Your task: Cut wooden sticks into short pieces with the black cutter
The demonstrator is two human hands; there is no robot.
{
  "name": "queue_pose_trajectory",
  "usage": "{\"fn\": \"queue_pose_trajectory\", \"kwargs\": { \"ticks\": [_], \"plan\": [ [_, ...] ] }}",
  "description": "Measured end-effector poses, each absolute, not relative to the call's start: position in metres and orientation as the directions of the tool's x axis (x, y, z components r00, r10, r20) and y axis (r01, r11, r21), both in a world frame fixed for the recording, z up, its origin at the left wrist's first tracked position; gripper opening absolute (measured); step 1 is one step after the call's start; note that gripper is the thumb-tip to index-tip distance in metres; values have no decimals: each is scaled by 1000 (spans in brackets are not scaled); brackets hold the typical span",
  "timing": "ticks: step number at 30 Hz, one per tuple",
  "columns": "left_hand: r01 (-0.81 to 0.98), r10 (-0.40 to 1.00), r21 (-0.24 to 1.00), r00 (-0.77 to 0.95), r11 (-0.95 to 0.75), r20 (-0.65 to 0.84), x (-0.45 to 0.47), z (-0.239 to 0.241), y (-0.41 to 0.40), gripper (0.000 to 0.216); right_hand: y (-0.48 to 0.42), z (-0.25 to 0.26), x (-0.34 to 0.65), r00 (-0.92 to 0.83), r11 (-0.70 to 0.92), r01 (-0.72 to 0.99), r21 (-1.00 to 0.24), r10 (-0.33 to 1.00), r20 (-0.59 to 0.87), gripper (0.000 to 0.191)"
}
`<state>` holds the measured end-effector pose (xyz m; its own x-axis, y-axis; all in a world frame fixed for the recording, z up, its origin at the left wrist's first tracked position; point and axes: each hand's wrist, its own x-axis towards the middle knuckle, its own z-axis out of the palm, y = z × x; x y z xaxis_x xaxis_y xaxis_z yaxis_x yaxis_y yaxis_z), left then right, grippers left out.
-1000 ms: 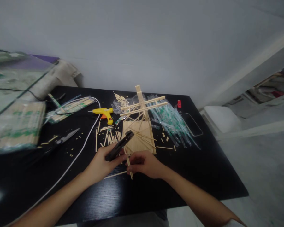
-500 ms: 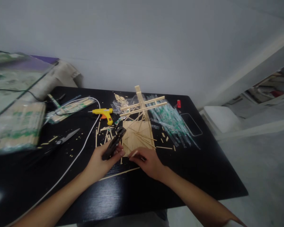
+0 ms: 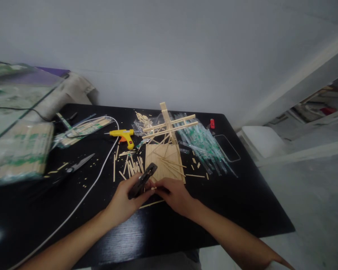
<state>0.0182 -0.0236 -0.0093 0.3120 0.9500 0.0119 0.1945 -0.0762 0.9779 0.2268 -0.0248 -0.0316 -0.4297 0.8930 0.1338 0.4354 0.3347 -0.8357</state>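
Note:
My left hand (image 3: 127,200) is closed round a black cutting tool (image 3: 142,180) whose jaws point up and to the right. My right hand (image 3: 174,195) pinches a short wooden stick (image 3: 154,188) and holds its end against the tool's jaws. Both hands hover over the black table (image 3: 242,202), just in front of a model of wooden sticks (image 3: 166,150) with a flat slatted base and a tilted mast with crossbars. A longer loose stick (image 3: 151,204) lies on the table under my hands.
A yellow glue gun (image 3: 124,135) and white cable (image 3: 98,176) lie left of the model, scissors (image 3: 76,166) further left. Cut stick pieces (image 3: 129,165) are scattered nearby. Plastic-wrapped sticks (image 3: 205,144), a red lighter (image 3: 212,123) and a phone (image 3: 227,147) lie right. Packs (image 3: 19,150) crowd the left edge.
My right hand let the long stick down onto the table and now pinches a short piece at the cutter. My left hand shifted slightly, keeping the tool.

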Motion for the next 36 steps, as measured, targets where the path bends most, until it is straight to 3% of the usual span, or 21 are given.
{"fn": "queue_pose_trajectory", "kwargs": {
  "ticks": [21, 29, 33, 36],
  "plan": [
    [204, 943, 976, 334, -76, 4, 22, -5, -25, 18, -26, -35, 222, -381, 188, 323, -928, 923, 55, 18],
    [246, 917, 959, 399, -140, 31, 15, 1, -17, 18, -25, -30, 219, -344, 94, 308, -947, 939, -19, 29],
    [398, 905, 882, 421, -251, 67, -4, 23, -10, 15, -23, -33, 218, -337, 71, 292, -954, 941, -33, 33],
    [591, 900, 718, 420, -367, 114, -29, 35, -12, 28, -22, -37, 217, -332, 59, 270, -961, 943, -35, 34]
  ]
}}
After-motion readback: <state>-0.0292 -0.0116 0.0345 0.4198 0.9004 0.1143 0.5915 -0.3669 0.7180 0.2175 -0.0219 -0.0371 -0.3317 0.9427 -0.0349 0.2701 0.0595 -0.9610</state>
